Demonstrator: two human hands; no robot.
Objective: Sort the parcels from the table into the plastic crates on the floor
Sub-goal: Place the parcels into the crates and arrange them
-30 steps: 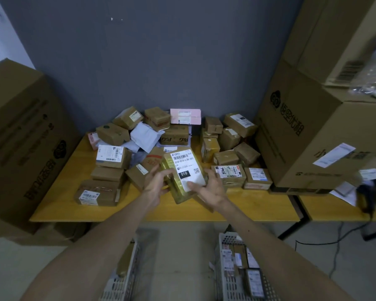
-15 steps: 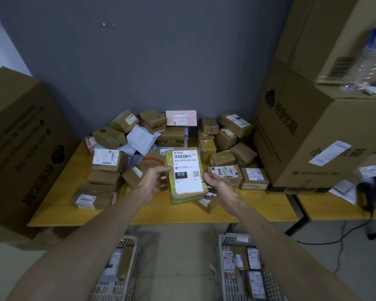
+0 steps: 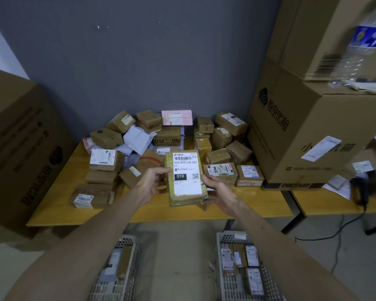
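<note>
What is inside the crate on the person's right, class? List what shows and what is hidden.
The crate holds several flat brown parcels with white labels, lying side by side. Whatever lies beneath them is covered, and the right forearm hides its far right corner.

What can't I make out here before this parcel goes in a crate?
Head view only.
- Left crate: mostly behind the left forearm, contents blurred.
- Right crate: cut off by the bottom edge.
- Label on the parcel: small print under 010 too small to read.
- Bottle, top right: blurred, cut off by the edge.
</note>
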